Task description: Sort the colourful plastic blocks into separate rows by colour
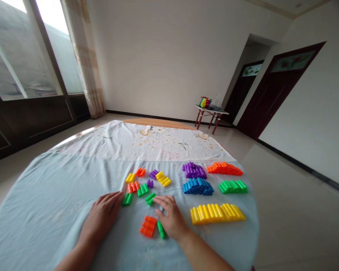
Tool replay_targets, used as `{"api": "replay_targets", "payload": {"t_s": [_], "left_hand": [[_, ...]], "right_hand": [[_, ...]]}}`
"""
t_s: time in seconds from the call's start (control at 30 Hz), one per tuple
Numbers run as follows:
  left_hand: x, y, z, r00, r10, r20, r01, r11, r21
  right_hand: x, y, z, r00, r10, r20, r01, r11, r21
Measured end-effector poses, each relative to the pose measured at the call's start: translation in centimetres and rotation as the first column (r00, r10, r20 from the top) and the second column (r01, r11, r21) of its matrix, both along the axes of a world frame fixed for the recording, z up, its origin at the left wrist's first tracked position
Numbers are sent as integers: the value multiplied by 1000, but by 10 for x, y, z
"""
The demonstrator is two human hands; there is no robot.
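Your two arms come up from the bottom edge, which cuts them off below the elbows. Your left hand (pixel 103 210) lies palm down on the blue cloth (pixel 53 195), fingers close together and pointing ahead. It looks loose, with nothing in its grip that you can see, but its palm and thumb are hidden. Your right hand (pixel 171 216) bends in from the right, its thumb apart from its fingers, not squeezing anything.

By that thumb lies one green tube (pixel 161 230), just beside some joined orange tubes (pixel 148 226). Your right pointing finger reaches the small green tubes (pixel 150 199) in the middle and covers their edge, so you can't tell if it touches or just hovers. The green pair (pixel 127 199) sits right by your left fingertips; whether they touch is hard to see.

To the right is a long yellow pile (pixel 217 213), a bit blurry. Past it are the blue pile (pixel 197 186) and green pile (pixel 233 186), then the purple pile (pixel 194 170) and orange pile (pixel 225 168). Far off, a little table (pixel 220 111) holds a bright bag (pixel 205 102), too small to make out well.
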State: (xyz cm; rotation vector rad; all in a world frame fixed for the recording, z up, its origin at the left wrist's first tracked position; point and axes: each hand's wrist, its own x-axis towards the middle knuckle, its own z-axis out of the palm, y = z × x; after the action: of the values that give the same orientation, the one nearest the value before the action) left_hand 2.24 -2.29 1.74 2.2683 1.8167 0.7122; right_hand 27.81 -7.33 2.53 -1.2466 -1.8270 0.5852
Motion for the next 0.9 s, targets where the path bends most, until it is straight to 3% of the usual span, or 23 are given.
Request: {"api": "replay_targets", "payload": {"t_s": [0.3, 0.5, 0.63, 0.77, 0.9], "left_hand": [[-8, 8, -12, 1000, -22, -7, 22, 1000, 10], [-9, 12, -15, 1000, -12, 15, 12, 1000, 6], [-16, 19, -26, 999, -35, 37, 33, 999, 38], [-23, 26, -38, 999, -44, 10, 43, 995, 91], [-23, 27, -37, 999, -28, -23, 30, 991, 130]], "right_hand": [[-23, 28, -5, 987, -138, 78, 143, 988, -64], [-8, 23, 0, 994, -87, 66, 90, 994, -59], [5, 16, 6, 989, -5, 147, 16, 997, -76], [9, 14, 9, 980, -42, 196, 63, 992, -106], [8, 16, 11, 965, -71, 252, 103, 988, -118]]}}
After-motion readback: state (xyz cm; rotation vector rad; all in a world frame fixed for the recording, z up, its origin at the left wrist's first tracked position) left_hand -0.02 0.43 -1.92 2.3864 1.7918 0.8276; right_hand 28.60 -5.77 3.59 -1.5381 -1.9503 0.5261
